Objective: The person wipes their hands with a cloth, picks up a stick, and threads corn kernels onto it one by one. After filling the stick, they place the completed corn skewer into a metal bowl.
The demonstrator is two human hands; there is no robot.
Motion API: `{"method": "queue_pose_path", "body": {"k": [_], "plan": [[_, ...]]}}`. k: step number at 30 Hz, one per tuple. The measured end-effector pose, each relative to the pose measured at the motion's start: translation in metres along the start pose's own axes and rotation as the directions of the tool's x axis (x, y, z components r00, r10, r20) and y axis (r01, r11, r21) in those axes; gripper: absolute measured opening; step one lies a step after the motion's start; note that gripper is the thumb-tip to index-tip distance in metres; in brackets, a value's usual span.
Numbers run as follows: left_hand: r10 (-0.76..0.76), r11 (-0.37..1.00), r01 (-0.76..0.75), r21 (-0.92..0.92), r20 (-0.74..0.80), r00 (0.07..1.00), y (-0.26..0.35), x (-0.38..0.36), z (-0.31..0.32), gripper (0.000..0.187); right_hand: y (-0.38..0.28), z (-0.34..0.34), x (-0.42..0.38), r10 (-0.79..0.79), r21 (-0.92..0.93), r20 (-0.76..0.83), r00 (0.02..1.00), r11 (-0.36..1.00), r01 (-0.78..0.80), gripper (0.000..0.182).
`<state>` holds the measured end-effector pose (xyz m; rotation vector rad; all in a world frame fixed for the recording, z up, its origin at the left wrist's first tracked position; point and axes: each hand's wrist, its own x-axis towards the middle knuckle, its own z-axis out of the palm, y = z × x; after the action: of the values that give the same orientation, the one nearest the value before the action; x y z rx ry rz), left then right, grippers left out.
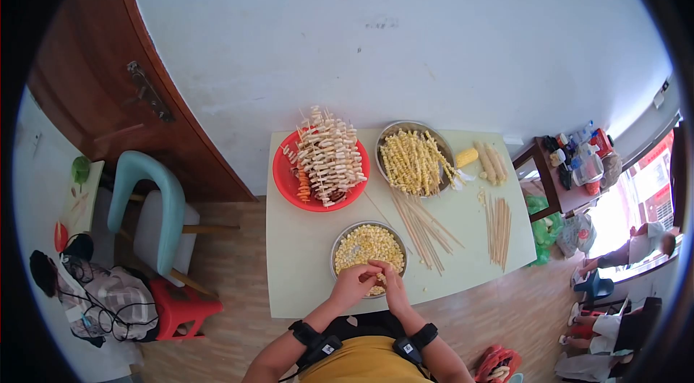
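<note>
Both of my hands meet low over a steel bowl of loose corn kernels (365, 242) at the table's front edge. My left hand (351, 285) is closed, thumb and fingers pinched together, its fingertips against those of the other hand. My right hand (394, 290) is closed too, coming in from the other side. Small pale yellow bits show between the fingertips, with kernels in the bowl right behind; I cannot tell what the fingers hold. Thin wooden skewers (423, 231) lie in a loose fan just right of the bowl.
A red basin (283, 188) heaped with filled skewers stands back left. Beside it, a metal bowl (442, 139) holds skewers of corn kernels. Corn cobs (491, 164) and another row of skewers (499, 231) lie at right. Chairs (170, 224) flank the table's left; people (614, 332) sit at far right.
</note>
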<state>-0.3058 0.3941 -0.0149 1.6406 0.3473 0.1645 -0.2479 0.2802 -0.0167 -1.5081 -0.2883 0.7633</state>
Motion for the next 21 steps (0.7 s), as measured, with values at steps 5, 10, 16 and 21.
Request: {"method": "queue_pose_path", "body": {"k": [5,10,16,21], "plan": [[-0.084,0.989,0.091,-0.117,0.060,0.995,-0.007,-0.003,-0.005,0.021,0.006,-0.014,0.000,0.091,0.267,0.088,0.992,0.957,-0.112,0.044],[-0.024,0.993,0.059,-0.106,0.309,0.951,0.016,-0.003,0.003,0.022,0.022,-0.028,-0.002,-0.140,0.071,0.150,0.979,0.989,0.130,0.041],[0.080,0.997,-0.076,-0.030,0.507,0.858,0.028,0.001,0.025,0.025,0.030,-0.031,0.000,-0.095,0.067,0.052,0.994,0.994,0.092,0.026],[-0.176,0.955,0.162,0.249,0.035,0.984,-0.022,0.023,0.001,0.023,0.044,-0.053,0.008,0.087,0.045,-0.243,0.966,0.996,-0.079,0.037]]}}
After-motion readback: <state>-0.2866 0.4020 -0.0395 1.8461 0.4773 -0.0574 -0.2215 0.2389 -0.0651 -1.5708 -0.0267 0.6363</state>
